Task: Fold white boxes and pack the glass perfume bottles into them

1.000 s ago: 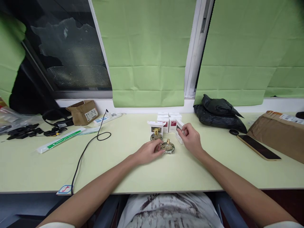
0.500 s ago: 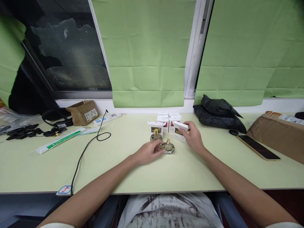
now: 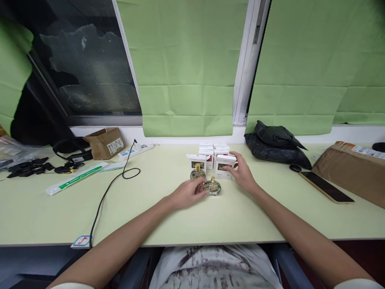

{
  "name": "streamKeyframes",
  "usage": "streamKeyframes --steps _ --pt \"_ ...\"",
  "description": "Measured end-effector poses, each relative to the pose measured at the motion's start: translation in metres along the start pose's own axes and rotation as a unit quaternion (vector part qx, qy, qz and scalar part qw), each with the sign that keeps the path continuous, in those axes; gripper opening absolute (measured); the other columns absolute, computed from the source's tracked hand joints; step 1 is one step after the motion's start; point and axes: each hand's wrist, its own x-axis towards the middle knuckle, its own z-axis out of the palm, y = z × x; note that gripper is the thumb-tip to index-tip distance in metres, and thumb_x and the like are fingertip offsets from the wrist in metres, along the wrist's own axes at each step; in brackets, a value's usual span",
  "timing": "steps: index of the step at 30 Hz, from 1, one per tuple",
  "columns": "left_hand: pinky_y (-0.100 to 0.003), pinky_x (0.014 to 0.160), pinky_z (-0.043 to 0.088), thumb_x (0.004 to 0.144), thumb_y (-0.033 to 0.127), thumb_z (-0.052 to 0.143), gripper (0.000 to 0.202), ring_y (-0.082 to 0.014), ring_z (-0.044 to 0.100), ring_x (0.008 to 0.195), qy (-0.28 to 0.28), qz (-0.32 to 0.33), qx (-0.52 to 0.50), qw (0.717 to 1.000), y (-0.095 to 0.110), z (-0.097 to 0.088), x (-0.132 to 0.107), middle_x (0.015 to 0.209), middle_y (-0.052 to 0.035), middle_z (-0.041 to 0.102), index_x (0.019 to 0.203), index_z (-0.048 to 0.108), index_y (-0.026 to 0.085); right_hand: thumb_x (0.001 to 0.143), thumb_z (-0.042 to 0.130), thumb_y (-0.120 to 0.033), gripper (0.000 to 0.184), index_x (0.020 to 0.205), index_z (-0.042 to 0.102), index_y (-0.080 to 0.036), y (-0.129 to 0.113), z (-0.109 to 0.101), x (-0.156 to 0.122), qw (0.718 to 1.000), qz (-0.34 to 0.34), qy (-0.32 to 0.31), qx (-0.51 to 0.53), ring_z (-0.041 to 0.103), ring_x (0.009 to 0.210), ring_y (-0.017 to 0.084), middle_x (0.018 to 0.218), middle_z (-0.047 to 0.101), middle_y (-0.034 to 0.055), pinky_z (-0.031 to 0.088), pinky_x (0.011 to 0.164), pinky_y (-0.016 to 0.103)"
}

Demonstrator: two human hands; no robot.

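My left hand (image 3: 190, 192) rests on the pale green table (image 3: 168, 208), fingers curled against a small round perfume bottle with a gold cap (image 3: 212, 186). A second gold-capped bottle (image 3: 197, 171) stands just behind it, in front of an opened white box (image 3: 197, 161). My right hand (image 3: 241, 173) grips a small white box (image 3: 224, 166) standing upright on the table, right of the bottles. Several more white boxes with red pictures (image 3: 213, 153) are lined up behind.
A black bag (image 3: 276, 146) lies at the back right, with a phone (image 3: 326, 186) and a brown parcel (image 3: 351, 168) further right. On the left are a black cable (image 3: 114, 182), a power strip (image 3: 134, 151), a small cardboard box (image 3: 105, 142) and a long white packet (image 3: 75, 178).
My right hand turned the tilted white box upright and set it down on the table right of the bottles. My left hand stayed on the round bottle.
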Motion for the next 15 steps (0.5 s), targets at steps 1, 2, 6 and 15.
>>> streamKeyframes --steps 1,2,6,15 --pt "-0.030 0.067 0.042 0.100 0.052 0.058 0.035 -0.0196 0.063 0.077 -0.001 -0.001 0.000 1.000 0.0005 -0.0004 -0.0001 0.090 -0.0030 0.069 0.118 0.063 0.022 0.095 0.068 -0.045 0.060 0.148 0.047 -0.029 0.0010 0.0003 0.0001 1.000 0.002 -0.001 0.000 0.060 0.111 0.029 0.140 0.062 0.0114 0.054 0.092 0.044" --pt "-0.030 0.067 0.042 0.100 0.052 0.058 0.035 -0.0195 0.063 0.077 -0.002 -0.002 0.000 1.000 0.0008 -0.0007 -0.0002 0.091 -0.0029 0.069 0.117 0.063 0.022 0.095 0.067 -0.045 0.058 0.148 0.048 -0.029 0.0017 0.0007 0.0002 1.000 0.002 -0.002 0.001 0.060 0.108 0.028 0.140 0.062 0.0111 0.054 0.092 0.044" --pt "-0.030 0.067 0.042 0.100 0.052 0.058 0.036 -0.0200 0.063 0.078 -0.003 -0.006 -0.001 1.000 0.0005 -0.0007 -0.0005 0.091 -0.0033 0.069 0.118 0.063 0.022 0.097 0.065 -0.043 0.051 0.144 0.050 -0.029 0.0047 0.0037 0.0013 1.000 -0.015 -0.004 0.013 0.061 0.113 0.028 0.140 0.063 0.0096 0.054 0.095 0.044" --pt "-0.029 0.066 0.042 0.100 0.052 0.058 0.036 -0.0201 0.063 0.079 -0.006 -0.009 0.003 1.000 0.0007 -0.0010 -0.0004 0.093 -0.0035 0.070 0.119 0.062 0.022 0.098 0.063 -0.043 0.056 0.149 0.045 -0.029 0.0097 0.0072 0.0034 1.000 -0.009 -0.008 0.005 0.061 0.120 0.029 0.143 0.061 0.0112 0.051 0.104 0.049"
